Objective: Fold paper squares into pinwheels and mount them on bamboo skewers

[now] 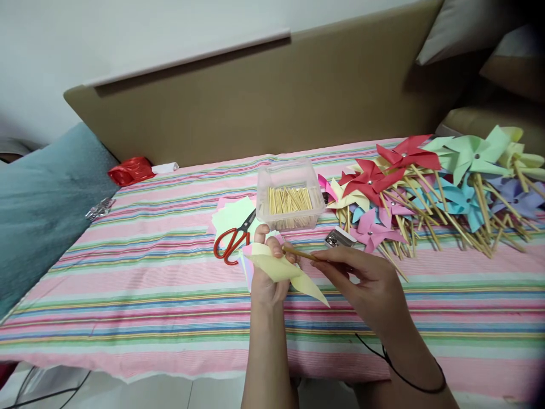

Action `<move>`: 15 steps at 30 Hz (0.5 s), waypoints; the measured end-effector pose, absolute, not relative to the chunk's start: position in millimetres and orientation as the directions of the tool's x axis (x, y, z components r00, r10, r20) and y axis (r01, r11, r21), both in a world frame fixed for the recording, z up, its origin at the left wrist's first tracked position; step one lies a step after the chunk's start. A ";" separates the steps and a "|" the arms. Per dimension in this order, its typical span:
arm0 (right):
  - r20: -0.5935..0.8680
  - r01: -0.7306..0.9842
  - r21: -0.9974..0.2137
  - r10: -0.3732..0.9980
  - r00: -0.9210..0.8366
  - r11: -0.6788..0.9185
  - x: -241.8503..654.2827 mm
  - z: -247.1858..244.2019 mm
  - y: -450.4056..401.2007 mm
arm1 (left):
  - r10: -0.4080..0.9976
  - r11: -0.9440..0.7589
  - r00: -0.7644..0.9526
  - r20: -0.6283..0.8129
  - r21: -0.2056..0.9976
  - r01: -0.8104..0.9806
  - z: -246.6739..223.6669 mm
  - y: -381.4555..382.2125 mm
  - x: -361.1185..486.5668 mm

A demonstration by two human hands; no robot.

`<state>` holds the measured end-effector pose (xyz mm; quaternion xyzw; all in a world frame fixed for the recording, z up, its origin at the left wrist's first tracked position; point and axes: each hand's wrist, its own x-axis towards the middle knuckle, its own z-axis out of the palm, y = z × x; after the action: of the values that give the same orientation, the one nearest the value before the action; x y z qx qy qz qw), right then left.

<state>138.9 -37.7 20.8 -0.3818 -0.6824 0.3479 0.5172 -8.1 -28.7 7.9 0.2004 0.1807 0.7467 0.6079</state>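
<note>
My left hand [270, 278] is closed around a pale yellow paper pinwheel [279, 268], its folded vanes spreading over my palm and fingers. In my right hand [368, 284] I grip a thin wooden stick [300, 254] between thumb and fingers. The stick points left, and its far end meets the back of the pinwheel by my left fingertips; whether the two are joined I cannot tell. Just beyond my left hand lie red-handled scissors [232, 241] on a stack of coloured paper sheets [234, 215]. A small box of pins [339, 237] sits past my right hand.
A clear plastic box [290, 218] of short wooden sticks stands behind my hands. Many finished pinwheels [370, 182] on sticks are heaped at the right. A red plastic bag [131, 171] and a clear packet [100, 209] lie far left on the striped cloth [149, 284].
</note>
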 end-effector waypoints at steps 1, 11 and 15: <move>0.446 0.162 -0.867 0.878 -0.171 0.472 139.4 21.2 -38.3 | 0.981 -0.193 -0.175 0.085 0.519 -0.833 8.2 -28.7 -7.8; 0.495 0.162 -0.839 0.852 -0.171 0.520 142.9 22.4 -36.8 | 0.977 -0.204 -0.204 0.061 0.547 -0.812 8.9 -28.4 -7.7; 0.498 0.152 -0.840 0.851 -0.167 0.522 142.2 22.8 -36.8 | 0.974 -0.217 -0.214 0.075 0.579 -0.786 9.1 -27.6 -7.8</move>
<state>142.2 -36.8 22.8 -0.3633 -0.6901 0.3275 0.5334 -7.8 -27.6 9.1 0.2189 0.2150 0.7488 0.5875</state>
